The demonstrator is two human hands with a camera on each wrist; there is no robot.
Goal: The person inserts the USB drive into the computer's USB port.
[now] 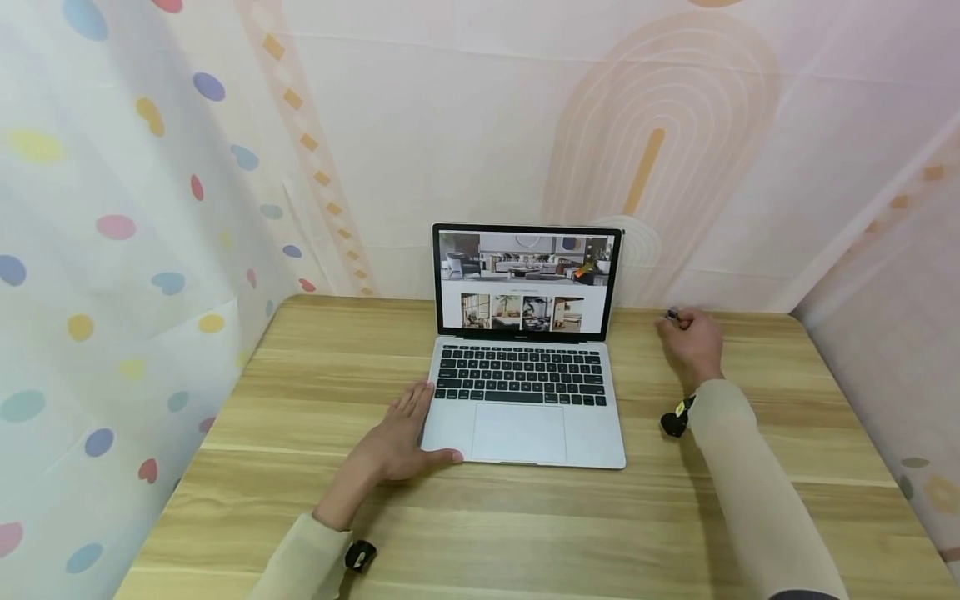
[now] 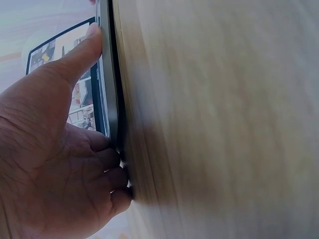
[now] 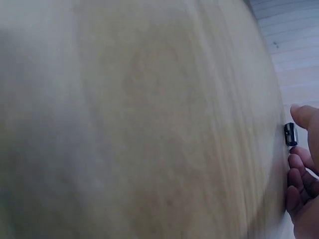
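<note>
While the laptop [image 1: 527, 343] is standing open toward the back middle of the worktop [image 1: 525, 533], the left hand [image 1: 399, 437] is spanning its left front corner. Thumb is spreading away from the other fingers and touching the front edge; the fingers are lying along the left side, their tips reaching down by the worktop in the left wrist view.

Right hand [image 1: 697, 343] is resting near the back edge of the worktop, well apart from the laptop, on its right. Fingers are bending inward around a small dark object [image 1: 672, 314], which is sitting between thumb and forefinger. Right wrist view is showing a slight gap under the thumb tip; cannot tell whether the hand is pinching the object or only framing it.

Screen [image 1: 525, 282] is glowing, showing a furnished room above a row of four smaller pictures. Keyboard [image 1: 521, 375] and trackpad [image 1: 519, 432] are lying uncovered.

Pale sleeves [image 1: 761, 483] are covering both forearms, and a black device [image 1: 360, 557] is showing beside the left wrist, another by the right. Behind, a printed cloth [image 1: 435, 150] is hanging, bearing an arch motif; on the left, a dotted cloth [image 1: 75, 317] is flanking the worktop.
</note>
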